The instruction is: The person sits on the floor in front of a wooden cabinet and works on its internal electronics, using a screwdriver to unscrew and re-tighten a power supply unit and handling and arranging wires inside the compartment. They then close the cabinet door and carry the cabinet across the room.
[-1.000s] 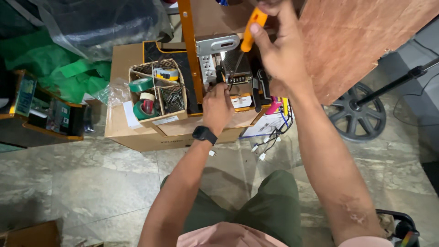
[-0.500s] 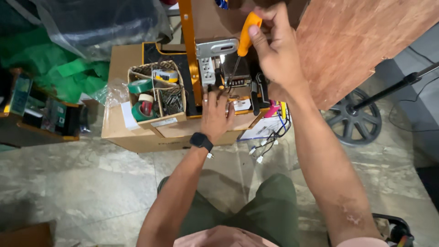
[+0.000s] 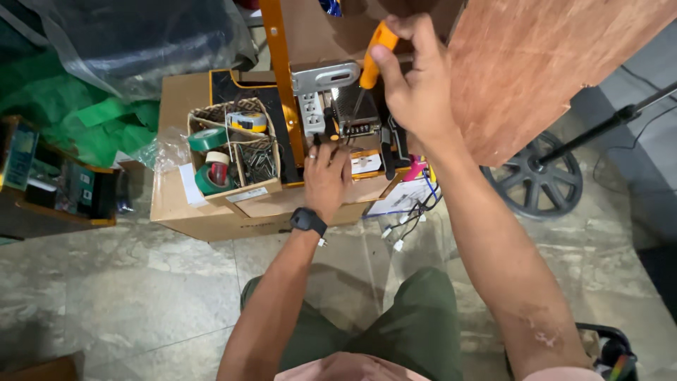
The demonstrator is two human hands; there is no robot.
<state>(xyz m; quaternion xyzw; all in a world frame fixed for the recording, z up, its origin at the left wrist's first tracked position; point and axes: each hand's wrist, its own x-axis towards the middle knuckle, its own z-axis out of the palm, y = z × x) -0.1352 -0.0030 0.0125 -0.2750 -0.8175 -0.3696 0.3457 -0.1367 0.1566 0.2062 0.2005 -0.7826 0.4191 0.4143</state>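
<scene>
In the head view, the right hand point(image 3: 416, 85) is closed around the orange handle of a screwdriver point(image 3: 370, 67), whose thin shaft slants down to a small grey device point(image 3: 356, 116) with a row of terminals. That device sits at the far right part of a cardboard box point(image 3: 211, 219) standing on the stone floor, beside an upright orange bar point(image 3: 278, 85) and a white socket strip point(image 3: 312, 113). The left hand point(image 3: 326, 176), with a black watch point(image 3: 308, 221) on its wrist, lies flat near the front edge of the box just below the device, fingers spread narrowly and gripping nothing that shows, seemingly steadying the assembly. Toward the box's left side an open tray point(image 3: 236, 194) holds rolls of green tape point(image 3: 208, 139), a yellow tape measure point(image 3: 247, 121) and loose screws. White and blue wires point(image 3: 409, 212) hang over the front right corner. A brown wooden board point(image 3: 536, 63) leans at the right. The step in hand looks like driving or loosening a terminal screw; it calls for keeping the tip seated squarely and the device pinned so that it does not slip.
</scene>
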